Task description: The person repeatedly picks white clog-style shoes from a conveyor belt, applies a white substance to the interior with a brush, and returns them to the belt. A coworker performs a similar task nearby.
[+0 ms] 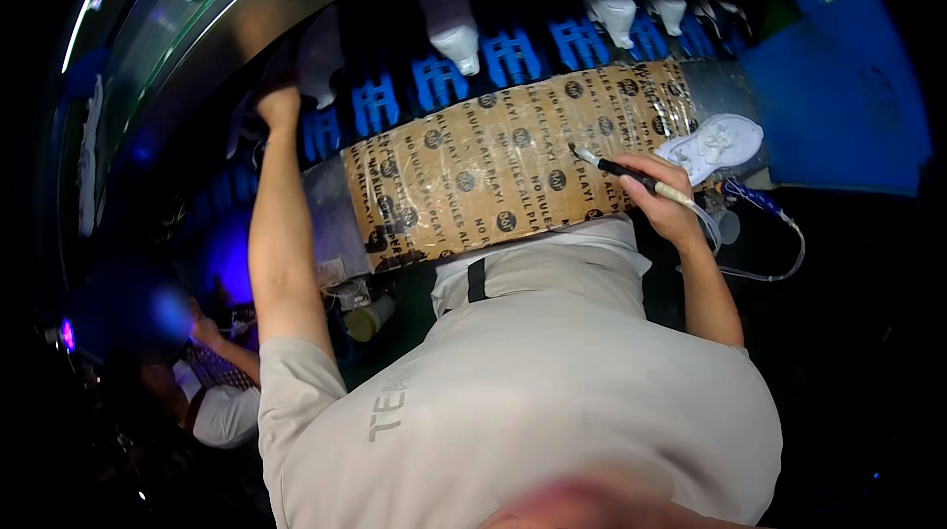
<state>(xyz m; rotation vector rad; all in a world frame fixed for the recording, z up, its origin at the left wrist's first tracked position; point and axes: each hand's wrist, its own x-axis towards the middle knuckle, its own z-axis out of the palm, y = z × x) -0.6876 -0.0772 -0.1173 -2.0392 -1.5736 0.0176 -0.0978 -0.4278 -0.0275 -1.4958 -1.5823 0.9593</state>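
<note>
My right hand (671, 205) is closed round a brush (626, 172) with a dark handle, a pale rear part and a thin clear tube. The brush's tip points left, over the cardboard-covered bench top (464, 164). Just beyond that hand, a white shoe (712, 146) lies on the bench's right end. My left arm stretches far forward, and my left hand (279, 105) is at the dark line beyond the bench, beside a dim shoe-shaped piece (245, 129). Its fingers are in shadow, so I cannot tell whether they grip that piece.
Several blue racks (513, 57) run along the bench's far side, with pale shoe-shaped pieces (459, 40) above them. A metal rail (266, 11) curves behind. A blue panel (838, 100) stands right. Tubing (789, 233) loops off the bench's right end. Another person (222, 401) is at lower left.
</note>
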